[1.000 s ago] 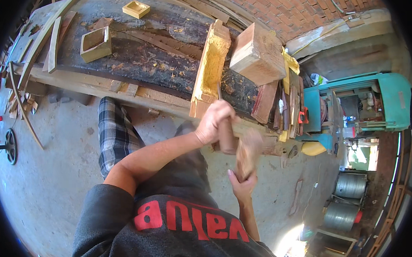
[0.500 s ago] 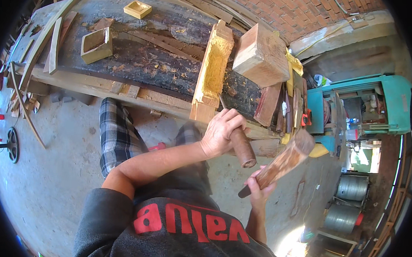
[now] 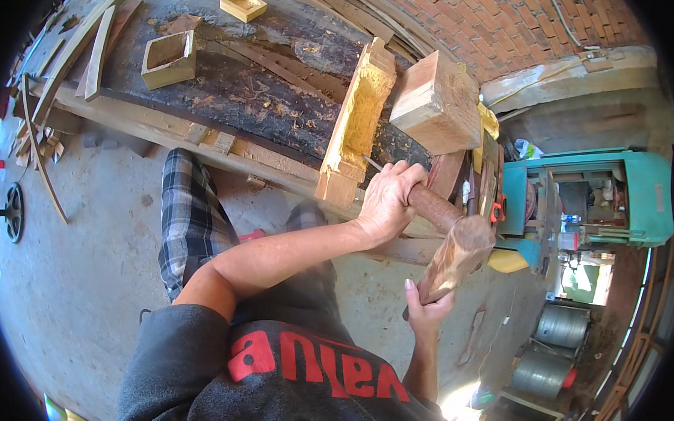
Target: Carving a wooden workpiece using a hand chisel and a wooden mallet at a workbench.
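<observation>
left hand (image 3: 389, 203) wraps chisel (image 3: 435, 207) mid-frame, likely steadying its tip by hollowed yellow block (image 3: 361, 119); right hand (image 3: 433, 311) grips mallet (image 3: 459, 255) low, probably for leverage.

The left grip (image 3: 391, 199) hides part of the chisel (image 3: 433, 207); the mallet (image 3: 458, 256) covers its end toward 4 o'clock. Whether the chisel touches the hollowed wood block (image 3: 361, 113) is too small to tell. At 11 o'clock, the bench (image 3: 231, 110) is cut off.

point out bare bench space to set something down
Widest: the chip-strewn bench top between the hollowed box and the yellow carved piece. Smaller: between that box and the left slats. Crowded: right of that piece, around the block.
</observation>
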{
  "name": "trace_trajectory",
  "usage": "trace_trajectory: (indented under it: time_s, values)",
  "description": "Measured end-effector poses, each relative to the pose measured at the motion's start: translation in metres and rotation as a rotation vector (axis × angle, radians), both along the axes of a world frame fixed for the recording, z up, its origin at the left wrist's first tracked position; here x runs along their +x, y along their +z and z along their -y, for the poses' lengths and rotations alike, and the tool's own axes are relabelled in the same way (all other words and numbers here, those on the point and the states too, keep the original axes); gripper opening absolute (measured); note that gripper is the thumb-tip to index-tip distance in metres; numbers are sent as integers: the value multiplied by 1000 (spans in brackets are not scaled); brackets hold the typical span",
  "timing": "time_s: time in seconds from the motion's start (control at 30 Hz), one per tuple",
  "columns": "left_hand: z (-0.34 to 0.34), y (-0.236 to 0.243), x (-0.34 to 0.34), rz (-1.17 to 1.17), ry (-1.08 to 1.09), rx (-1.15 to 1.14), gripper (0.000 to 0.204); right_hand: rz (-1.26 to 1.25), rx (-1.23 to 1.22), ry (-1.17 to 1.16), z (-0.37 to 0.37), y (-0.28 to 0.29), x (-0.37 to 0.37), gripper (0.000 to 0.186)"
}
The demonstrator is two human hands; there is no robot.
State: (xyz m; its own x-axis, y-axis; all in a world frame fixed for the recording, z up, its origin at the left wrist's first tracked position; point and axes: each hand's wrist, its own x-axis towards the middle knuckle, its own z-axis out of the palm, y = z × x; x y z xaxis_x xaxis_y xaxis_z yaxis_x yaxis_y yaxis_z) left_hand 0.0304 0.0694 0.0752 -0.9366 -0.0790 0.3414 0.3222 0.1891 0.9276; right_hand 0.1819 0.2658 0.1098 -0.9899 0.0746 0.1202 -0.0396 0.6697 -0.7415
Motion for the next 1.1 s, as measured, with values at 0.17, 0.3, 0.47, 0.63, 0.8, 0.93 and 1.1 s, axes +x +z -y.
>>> trace_trajectory:
  time_s: [0.17, 0.3, 0.47, 0.63, 0.8, 0.93, 1.1]
  values:
    - [3, -8, 6, -68, 3, -6, 23, -319, -128, 19, 22, 9, 3, 33]
    - [6, -12, 9, -88, 9, -13, 25, -220, -121, -10, 21, -20, -3, 30]
    - [13, -11, -4, -88, 39, 124, 24, -277, 280, 118, 11, 2, 8, 25]
    - [7, -26, 14, -146, 9, 62, 25, -135, 519, 85, 20, 1, 15, 30]
    - [10, -30, 10, -165, -4, -1, 25, -318, 76, -58, 40, -1, 13, 33]
    - [11, -35, 14, -226, 11, 38, 23, -423, -119, 299, 31, 16, 9, 49]
    - [8, -11, 20, -129, 9, 110, 28, -313, 46, 161, 17, 9, 6, 74]
